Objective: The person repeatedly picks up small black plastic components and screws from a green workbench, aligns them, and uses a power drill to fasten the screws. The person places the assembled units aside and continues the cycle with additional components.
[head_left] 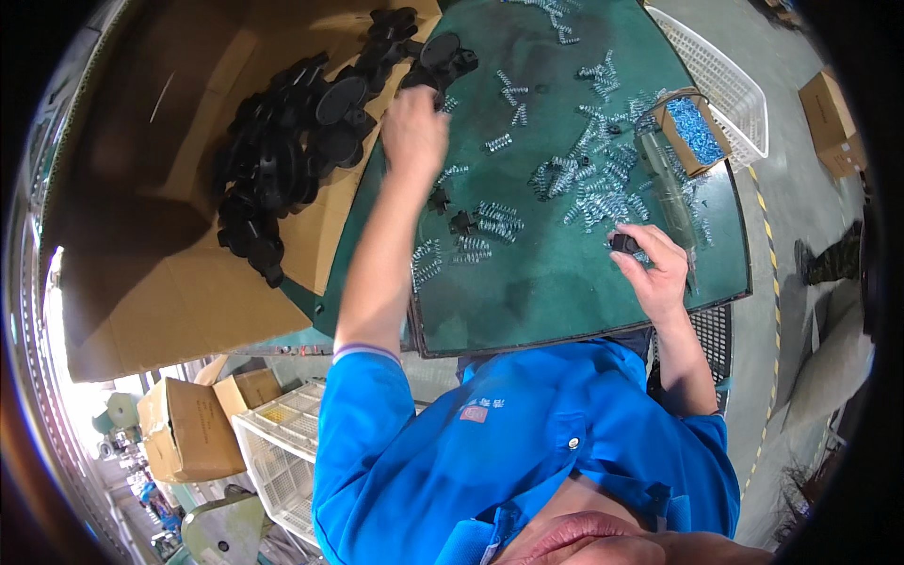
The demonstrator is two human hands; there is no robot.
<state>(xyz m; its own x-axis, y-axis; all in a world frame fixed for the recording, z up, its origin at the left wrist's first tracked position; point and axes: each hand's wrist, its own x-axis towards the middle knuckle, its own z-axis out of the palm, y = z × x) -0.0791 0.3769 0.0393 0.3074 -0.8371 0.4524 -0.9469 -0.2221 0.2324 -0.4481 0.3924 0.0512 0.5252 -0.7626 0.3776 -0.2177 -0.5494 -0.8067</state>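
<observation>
My left hand (415, 134) reaches to the far left side of the table, its fingers curled round a black plastic part (420, 79) beside the heap; the fingertips are partly hidden. Close to the table's right side, my right hand (662, 271) pinches a small black square plastic piece (623, 243) between thumb and fingers. Just beyond it lies a loose heap of metal coil springs (603, 193). A long greenish see-through tool (667, 188), perhaps an electric screwdriver, lies next to the springs. Small black pieces (461, 223) and more springs (499, 222) rest between my hands.
A large cardboard box (160, 273) stands at the left, with many black round-ended plastic parts (282, 160) piled at it. A small carton of blue bits (695, 130) sits at the right edge of the green table (527, 292), against a white plastic basket (720, 66).
</observation>
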